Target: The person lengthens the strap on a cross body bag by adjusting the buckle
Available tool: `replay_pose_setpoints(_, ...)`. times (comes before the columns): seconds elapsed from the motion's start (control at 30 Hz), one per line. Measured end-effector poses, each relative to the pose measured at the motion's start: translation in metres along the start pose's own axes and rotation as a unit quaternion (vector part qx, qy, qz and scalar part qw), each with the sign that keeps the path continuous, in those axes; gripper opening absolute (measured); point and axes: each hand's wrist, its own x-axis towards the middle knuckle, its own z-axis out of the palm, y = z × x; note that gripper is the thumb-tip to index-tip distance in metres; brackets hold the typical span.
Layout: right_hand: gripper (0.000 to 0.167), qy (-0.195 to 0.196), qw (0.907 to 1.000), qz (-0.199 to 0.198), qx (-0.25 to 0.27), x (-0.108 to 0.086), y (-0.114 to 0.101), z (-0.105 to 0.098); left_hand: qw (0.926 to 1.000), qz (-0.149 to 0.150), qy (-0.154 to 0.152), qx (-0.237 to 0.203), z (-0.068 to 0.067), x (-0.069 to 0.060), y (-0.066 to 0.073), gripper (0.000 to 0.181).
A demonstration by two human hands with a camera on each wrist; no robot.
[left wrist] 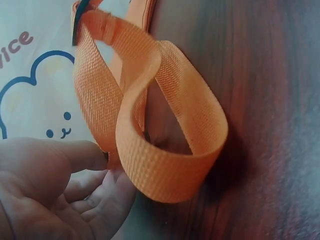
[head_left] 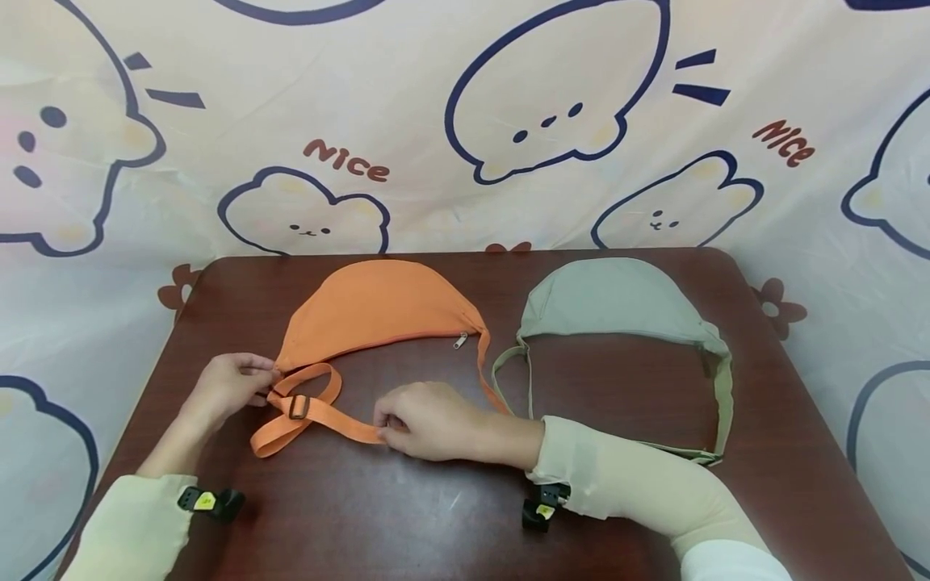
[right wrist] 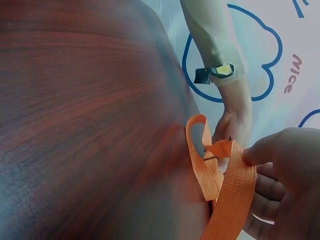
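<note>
An orange waist bag (head_left: 385,307) lies on the left half of the table, its zipper pull at the lower right edge. At the bag's left end, my left hand (head_left: 228,383) pinches the strap where it joins the bag. The orange strap (left wrist: 165,175) loops beside the left fingers and runs through a dark slider buckle (head_left: 299,407). Farther right, my right hand (head_left: 429,420) pinches the same strap, holding it between thumb and fingers, as the right wrist view also shows. The right hand and forearm hide part of the strap in the head view.
A pale green waist bag (head_left: 610,298) lies to the right, its green strap (head_left: 722,395) looped toward the front. The right sleeve (head_left: 617,468) crosses over part of that strap. A printed cloth (head_left: 436,81) hangs behind the brown table (head_left: 363,516).
</note>
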Motion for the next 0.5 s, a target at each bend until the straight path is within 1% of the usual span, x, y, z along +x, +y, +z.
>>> replay_pose_setpoints(0.1,0.009,-0.004,0.9999,-0.009,-0.009,-0.003,-0.001,0.001,0.9999,0.004,0.011,0.001,-0.002,0.002,0.000,0.031)
replay_pose_setpoints(0.33,0.007,-0.013,0.9991,-0.031,-0.027,-0.012,-0.005,0.004,0.9989,0.029,0.036,-0.004,-0.009,0.009,-0.001,0.032)
replay_pose_setpoints(0.5,0.007,-0.019,0.9979,-0.052,-0.035,-0.017,-0.009,0.006,0.9981,0.026,0.055,-0.009,-0.014,0.013,0.003,0.032)
